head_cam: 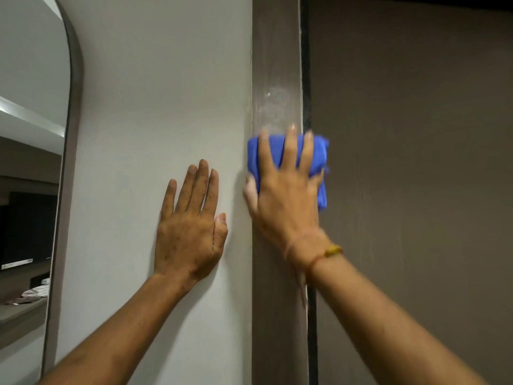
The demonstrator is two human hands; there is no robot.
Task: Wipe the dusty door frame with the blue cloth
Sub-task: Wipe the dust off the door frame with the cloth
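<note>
A person's right hand (286,198) presses a folded blue cloth (319,162) flat against a brown door frame (274,65), the fingers spread wide and straight over the fabric rather than curled around it; the grip is an open palm bearing down on the cloth. The cloth shows beyond the fingertips at twelve o'clock and spills out from under the hand toward three o'clock, where its edge overlaps the dark gap (306,79) between frame and door (416,162). A bunched fold hangs at about four o'clock from the knuckles, beside the little finger. The fabric is a saturated royal blue, soft and thick-looking, its outline blurred.

At twelve o'clock from the cloth, the frame carries a pale, chalky smear of dust; at six o'clock, beneath the wrist, the surface looks darker and more even. A thin orange cord bracelet with a yellow bead (333,250) circles the right wrist.

The left hand (191,232) lies flat and empty on the light grey wall (155,93) at nine o'clock from the frame, fingers together and pointing up. A curved-topped mirror (27,162) stands at the far nine o'clock edge.
</note>
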